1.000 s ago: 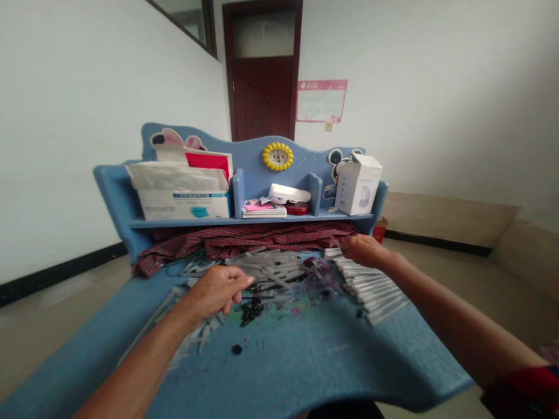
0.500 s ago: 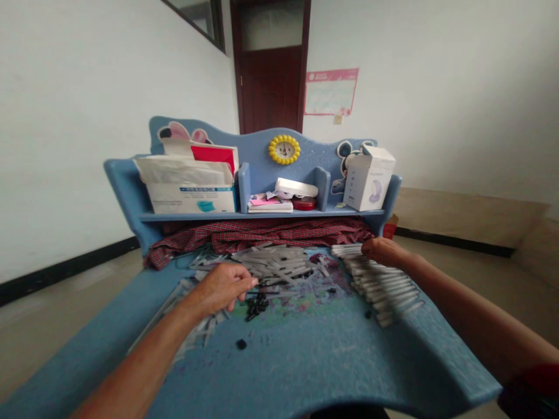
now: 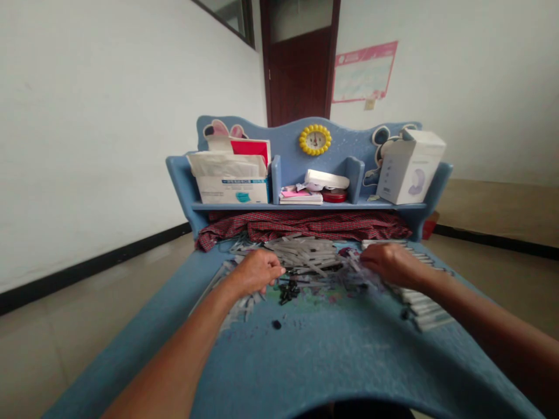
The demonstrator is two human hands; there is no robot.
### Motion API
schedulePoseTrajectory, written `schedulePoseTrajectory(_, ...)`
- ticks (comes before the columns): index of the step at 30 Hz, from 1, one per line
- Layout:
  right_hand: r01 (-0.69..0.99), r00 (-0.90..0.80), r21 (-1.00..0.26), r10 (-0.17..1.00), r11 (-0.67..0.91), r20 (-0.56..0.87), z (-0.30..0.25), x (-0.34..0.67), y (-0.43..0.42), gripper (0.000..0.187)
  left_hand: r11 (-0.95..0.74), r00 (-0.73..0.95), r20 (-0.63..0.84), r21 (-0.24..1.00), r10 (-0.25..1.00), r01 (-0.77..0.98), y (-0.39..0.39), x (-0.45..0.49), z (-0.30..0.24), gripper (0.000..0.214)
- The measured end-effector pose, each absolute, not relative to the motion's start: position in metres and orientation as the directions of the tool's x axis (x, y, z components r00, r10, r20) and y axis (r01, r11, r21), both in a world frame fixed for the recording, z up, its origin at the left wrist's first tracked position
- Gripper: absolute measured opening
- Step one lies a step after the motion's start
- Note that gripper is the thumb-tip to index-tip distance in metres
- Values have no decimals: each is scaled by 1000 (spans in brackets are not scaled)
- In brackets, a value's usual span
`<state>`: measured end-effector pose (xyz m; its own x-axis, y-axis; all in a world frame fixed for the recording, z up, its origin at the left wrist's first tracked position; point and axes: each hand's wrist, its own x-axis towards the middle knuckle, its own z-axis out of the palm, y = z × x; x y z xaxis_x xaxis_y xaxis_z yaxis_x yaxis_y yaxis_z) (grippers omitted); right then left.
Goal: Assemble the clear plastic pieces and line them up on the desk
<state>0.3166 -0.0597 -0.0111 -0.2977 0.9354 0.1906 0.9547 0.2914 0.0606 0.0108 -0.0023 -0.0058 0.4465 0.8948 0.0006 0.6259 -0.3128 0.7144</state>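
My left hand (image 3: 257, 272) is closed in a pinch at the left of a heap of greyish clear plastic tubes (image 3: 301, 253). Whatever lies between its fingertips is too small to make out. Just below the fingertips is a small cluster of black pieces (image 3: 288, 291). My right hand (image 3: 386, 262), curled and slightly blurred, hovers at the left side of a row of tubes (image 3: 430, 311) laid side by side. Its fingertips are smeared, so what they hold, if anything, does not show. More clear tubes (image 3: 247, 305) lie partly hidden beneath my left wrist.
A checked red cloth (image 3: 305, 224) lies bunched along the back of the blue table (image 3: 332, 361). Above it, a shelf (image 3: 279, 206) carries a mask box (image 3: 231, 189), papers and a white box (image 3: 410, 169). Single black pieces (image 3: 276, 325) lie nearer the front.
My right hand has come away from the far end of the tube row, leftward toward the heap. The left hand keeps its pinch beside the heap. The whole view has shifted.
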Motion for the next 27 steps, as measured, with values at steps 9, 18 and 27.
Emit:
schedulePoseTrajectory(9, 975, -207, 99, 973, 197, 102, -28, 226, -52, 37, -346, 465, 11, 685, 885, 641, 1, 8, -11, 24)
schedulePoseTrajectory(18, 990, -122, 89, 984, 110, 131, -21, 231, -54, 35, -329, 470, 4, 720, 883, 612, -2, 9, -7, 22)
schedulePoseTrajectory(27, 990, -130, -17, 947, 141, 294, -2, 208, -88, 34, -82, 530, -116, 938, 840, 335, -14, 20, -6, 31)
